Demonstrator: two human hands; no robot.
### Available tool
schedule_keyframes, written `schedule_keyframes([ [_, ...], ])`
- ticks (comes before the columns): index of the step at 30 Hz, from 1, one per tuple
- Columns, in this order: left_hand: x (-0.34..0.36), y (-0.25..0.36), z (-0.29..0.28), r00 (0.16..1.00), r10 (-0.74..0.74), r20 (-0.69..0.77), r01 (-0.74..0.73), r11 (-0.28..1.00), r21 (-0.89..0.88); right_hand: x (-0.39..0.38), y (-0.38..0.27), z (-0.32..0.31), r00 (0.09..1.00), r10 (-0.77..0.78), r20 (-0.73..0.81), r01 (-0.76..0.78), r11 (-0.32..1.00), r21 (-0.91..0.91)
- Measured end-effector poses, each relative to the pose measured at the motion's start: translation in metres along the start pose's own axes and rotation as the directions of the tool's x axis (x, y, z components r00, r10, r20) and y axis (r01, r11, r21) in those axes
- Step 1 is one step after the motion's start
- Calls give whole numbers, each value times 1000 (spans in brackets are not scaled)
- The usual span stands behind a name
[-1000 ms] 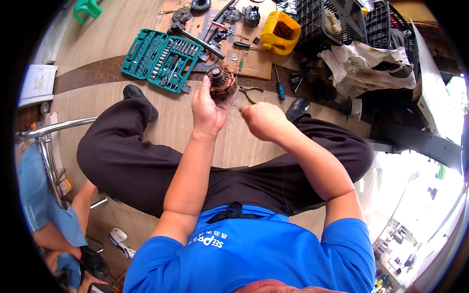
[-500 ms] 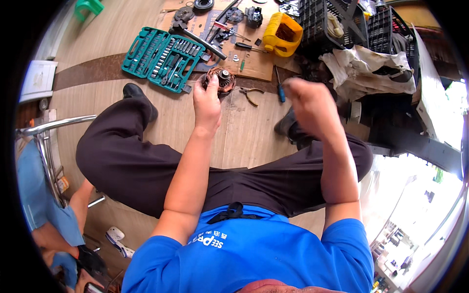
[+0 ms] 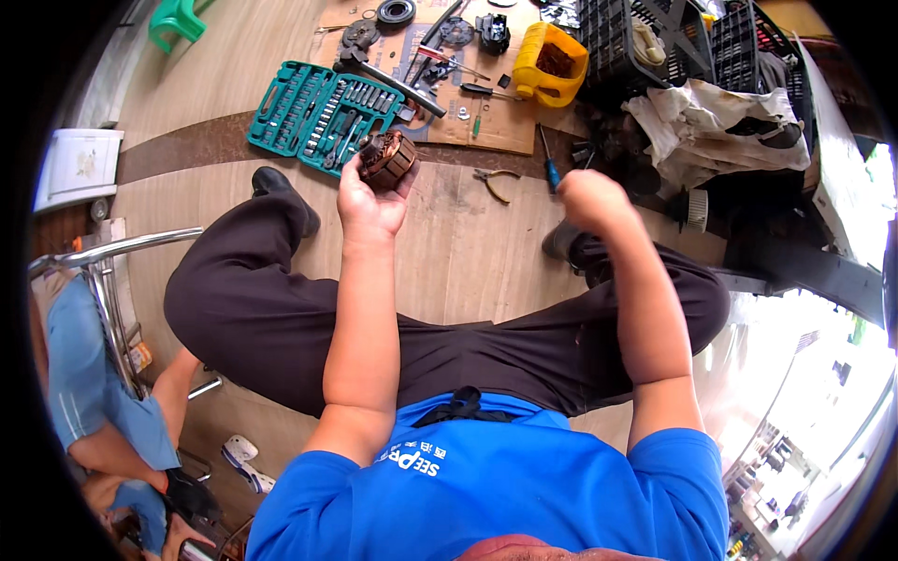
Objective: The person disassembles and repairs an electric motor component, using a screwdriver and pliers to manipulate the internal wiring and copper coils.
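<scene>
My left hand (image 3: pixel 371 208) is turned palm up and closed around a motor armature (image 3: pixel 390 165) with copper windings and a ribbed core. It holds the armature above the floor beside the teal socket set case (image 3: pixel 323 117). My right hand (image 3: pixel 599 198) is curled closed in front of my right knee; whatever its fingers hold, if anything, is hidden. Just left of that hand lies a blue-handled screwdriver (image 3: pixel 552 172), which I cannot tell is touched. Pliers (image 3: pixel 496 185) with yellowish handles rest on the floor between my hands.
A cardboard sheet (image 3: pixel 505 136) bears screwdrivers and motor parts, with a cut yellow jug (image 3: pixel 552 89) at its right edge. Black crates (image 3: pixel 645 47) and a whitish cloth (image 3: pixel 716 131) stand at the far right. Another person's leg (image 3: pixel 84 365) and a chrome chair frame (image 3: pixel 140 243) are at left.
My left hand has rolled palm up and moved slightly left, tilting the armature so that its side shows. My right hand has lowered a little and is less blurred. The view has shifted slightly.
</scene>
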State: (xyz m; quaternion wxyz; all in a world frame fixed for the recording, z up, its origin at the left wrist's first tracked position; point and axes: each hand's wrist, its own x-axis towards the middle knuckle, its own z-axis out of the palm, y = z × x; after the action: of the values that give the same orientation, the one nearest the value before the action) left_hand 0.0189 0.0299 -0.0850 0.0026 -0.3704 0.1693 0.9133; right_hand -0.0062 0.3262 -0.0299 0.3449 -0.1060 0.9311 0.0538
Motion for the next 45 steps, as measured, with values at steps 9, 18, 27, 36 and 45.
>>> schedule_keyframes([
  [9, 10, 13, -11, 998, 61, -26, -63, 993, -100, -158, 5, -41, 945, -326, -18, 224, 609, 760],
  [18, 8, 2, -7, 999, 29, 31, -29, 1000, -12, -321, 91, 97, 880, 227, 418, -476, 419, 773],
  [27, -14, -7, 10, 990, -40, 137, 36, 999, 27, -380, 67, 197, 823, 38, 567, -488, 559, 670],
  [36, -29, -9, 19, 962, -136, 236, 105, 985, 137, -254, 35, -46, 852, 207, -480, 295, 568, 769],
  [45, -43, -20, 12, 941, -51, 334, -63, 945, 322, -27, -95, -20, 966, -247, -78, 108, 110, 988],
])
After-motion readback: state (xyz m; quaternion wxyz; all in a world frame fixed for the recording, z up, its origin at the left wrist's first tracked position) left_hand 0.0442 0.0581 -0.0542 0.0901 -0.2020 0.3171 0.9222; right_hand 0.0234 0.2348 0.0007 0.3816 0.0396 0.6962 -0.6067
